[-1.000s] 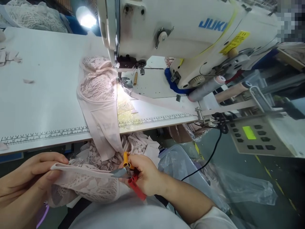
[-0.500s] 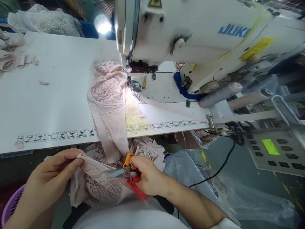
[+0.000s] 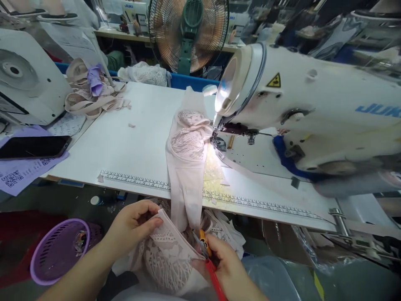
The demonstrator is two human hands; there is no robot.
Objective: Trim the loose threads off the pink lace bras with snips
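My left hand (image 3: 133, 223) pinches the bound edge of a pale pink lace bra (image 3: 167, 261) between thumb and fingers, above my lap. In my right hand (image 3: 230, 261) are scissors (image 3: 213, 278) with one orange and one red handle. Their blades lie close against the bra's edge; whether they touch it I cannot tell. My right fingers are also near the fabric, partly hidden by the scissors. Another pale pink lace bra (image 3: 188, 146) lies on the table beneath the machine's needle area, its lower end hanging over the front edge.
A lit sewing machine (image 3: 313, 88) stands at the right of the white table (image 3: 140, 138), which has a printed ruler (image 3: 134, 179). At the left are a phone (image 3: 34, 147), fabric straps (image 3: 90, 102) and a purple basket (image 3: 40, 267). A fan (image 3: 191, 25) stands behind.
The view has swung left and up, bringing the phone, fan and basket into sight. The scissors have turned, and their blades sit nearer the right part of the bra's edge.
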